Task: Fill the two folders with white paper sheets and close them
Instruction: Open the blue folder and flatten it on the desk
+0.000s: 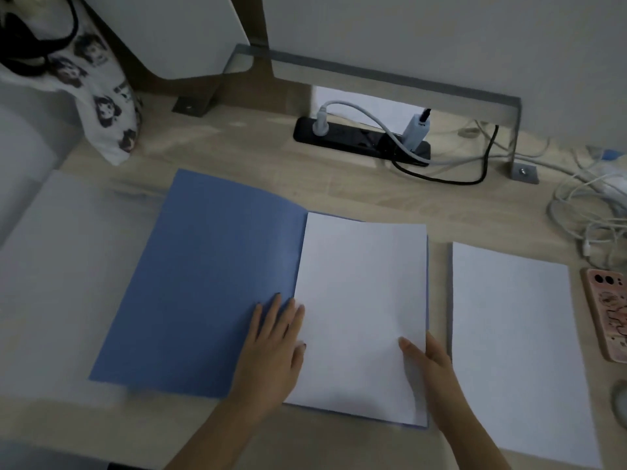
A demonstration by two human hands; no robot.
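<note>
A blue folder (203, 283) lies open on the wooden desk, its cover spread flat to the left. White paper sheets (359, 300) rest on its right half. My left hand (271, 347) lies flat with spread fingers across the fold, touching the sheets' left edge. At the sheets' lower right edge is my right hand (431, 364), its thumb on top of the paper and its fingers along the side. A second pile of white sheets (515, 340) lies to the right. At the left a pale flat sheet or folder (61, 283) is blurred.
A phone (610, 313) in a pink patterned case lies at the right edge. Tangled white cables (590, 212) sit behind it. A black power strip (359, 137) with plugs is at the back. A printed cloth bag (105, 106) hangs at the back left.
</note>
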